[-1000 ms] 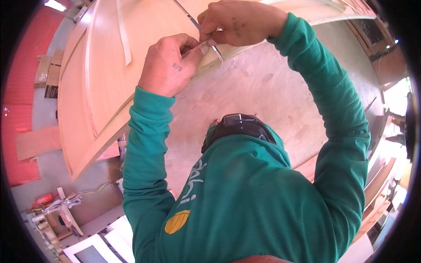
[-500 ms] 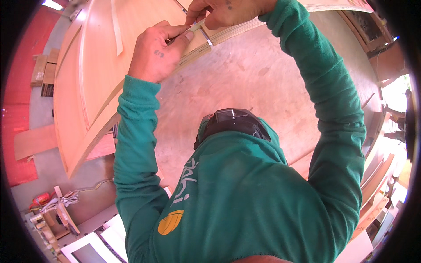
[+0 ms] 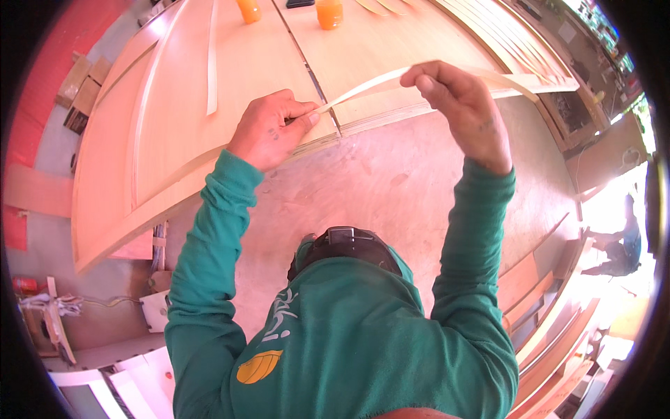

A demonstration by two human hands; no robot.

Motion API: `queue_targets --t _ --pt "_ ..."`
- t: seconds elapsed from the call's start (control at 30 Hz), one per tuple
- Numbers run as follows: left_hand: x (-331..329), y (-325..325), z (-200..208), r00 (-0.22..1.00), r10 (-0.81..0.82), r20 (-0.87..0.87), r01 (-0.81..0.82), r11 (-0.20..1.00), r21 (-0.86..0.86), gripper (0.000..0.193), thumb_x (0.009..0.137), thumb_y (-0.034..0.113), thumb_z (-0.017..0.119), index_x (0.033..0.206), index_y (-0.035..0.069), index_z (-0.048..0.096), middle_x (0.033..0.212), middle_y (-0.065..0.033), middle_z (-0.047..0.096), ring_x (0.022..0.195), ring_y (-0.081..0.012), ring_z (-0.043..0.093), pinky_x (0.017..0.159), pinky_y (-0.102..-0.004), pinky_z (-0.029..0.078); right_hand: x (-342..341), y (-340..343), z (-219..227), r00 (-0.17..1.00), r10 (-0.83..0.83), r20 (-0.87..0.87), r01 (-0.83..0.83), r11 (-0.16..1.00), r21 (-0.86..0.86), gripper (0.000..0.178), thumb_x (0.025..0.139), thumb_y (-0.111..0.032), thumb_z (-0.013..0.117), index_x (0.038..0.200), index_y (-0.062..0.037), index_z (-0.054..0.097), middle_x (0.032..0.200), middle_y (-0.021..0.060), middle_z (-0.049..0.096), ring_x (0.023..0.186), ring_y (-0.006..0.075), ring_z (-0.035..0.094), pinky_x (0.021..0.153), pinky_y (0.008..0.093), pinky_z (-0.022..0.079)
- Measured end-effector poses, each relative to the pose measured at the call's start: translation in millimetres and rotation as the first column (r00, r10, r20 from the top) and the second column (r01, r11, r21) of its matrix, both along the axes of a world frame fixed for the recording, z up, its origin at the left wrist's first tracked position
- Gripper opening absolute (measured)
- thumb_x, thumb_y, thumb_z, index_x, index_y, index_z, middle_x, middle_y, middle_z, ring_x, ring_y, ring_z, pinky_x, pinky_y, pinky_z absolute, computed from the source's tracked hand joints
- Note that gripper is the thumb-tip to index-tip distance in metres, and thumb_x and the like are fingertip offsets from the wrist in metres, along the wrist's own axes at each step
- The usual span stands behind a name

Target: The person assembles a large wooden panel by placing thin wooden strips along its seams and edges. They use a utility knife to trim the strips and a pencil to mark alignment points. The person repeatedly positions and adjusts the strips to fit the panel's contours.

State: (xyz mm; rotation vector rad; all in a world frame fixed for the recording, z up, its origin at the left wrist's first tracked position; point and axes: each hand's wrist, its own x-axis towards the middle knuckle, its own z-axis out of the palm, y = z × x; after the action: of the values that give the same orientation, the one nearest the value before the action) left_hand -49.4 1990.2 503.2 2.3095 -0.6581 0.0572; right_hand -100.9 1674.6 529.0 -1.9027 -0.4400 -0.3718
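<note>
A thin, pale wood-toned edging strip (image 3: 366, 86) runs between my two hands along the near edge of large light-wood panels (image 3: 258, 66). My left hand (image 3: 271, 129) pinches the strip between thumb and fingers, resting low on the panel edge beside the dark gap between two panels. To the right and raised above the edge, my right hand (image 3: 460, 112) grips the strip with thumb and curled fingers. Between the hands the strip bows slightly upward; beyond the right hand its free length curves away over the panel's right part.
On the panels stand two orange containers (image 3: 329, 14) and a dark flat object (image 3: 300, 3); another pale strip (image 3: 212, 63) lies at left. Several long strips lie far right. Boards (image 3: 551, 349) are stacked lower right. A person (image 3: 621, 241) is low down at the far right.
My right hand has moved right and nearer, drawing the strip out away from my left hand. My left hand keeps its pinch by the gap. More of the panel tops shows.
</note>
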Motion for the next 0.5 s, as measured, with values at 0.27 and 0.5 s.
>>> queue_targets --t 0.27,0.5 --pt "3 1 -5 0.999 -0.018 0.037 0.018 1.0 0.002 0.03 0.104 0.019 0.077 0.126 -0.002 0.08 0.08 -0.0059 0.048 0.074 -0.0157 0.049 0.068 -0.0345 0.042 -16 40 -31 0.976 -0.154 0.155 0.099 0.945 0.313 0.02 0.101 -0.014 0.083 0.117 -0.0032 0.077 0.094 -0.0023 0.068 0.087 0.0094 0.06 0.083 0.029 0.053" --pt "0 -1 1 0.999 -0.029 0.045 0.028 1.0 0.009 0.029 0.105 0.019 0.076 0.126 -0.001 0.08 0.08 -0.0055 0.049 0.074 -0.0158 0.049 0.068 -0.0346 0.042 -8 74 -71 0.837 -0.374 0.4 0.295 0.923 0.246 0.033 0.09 -0.017 0.095 0.102 -0.0019 0.069 0.089 0.0044 0.071 0.076 0.0126 0.064 0.069 0.0274 0.053"
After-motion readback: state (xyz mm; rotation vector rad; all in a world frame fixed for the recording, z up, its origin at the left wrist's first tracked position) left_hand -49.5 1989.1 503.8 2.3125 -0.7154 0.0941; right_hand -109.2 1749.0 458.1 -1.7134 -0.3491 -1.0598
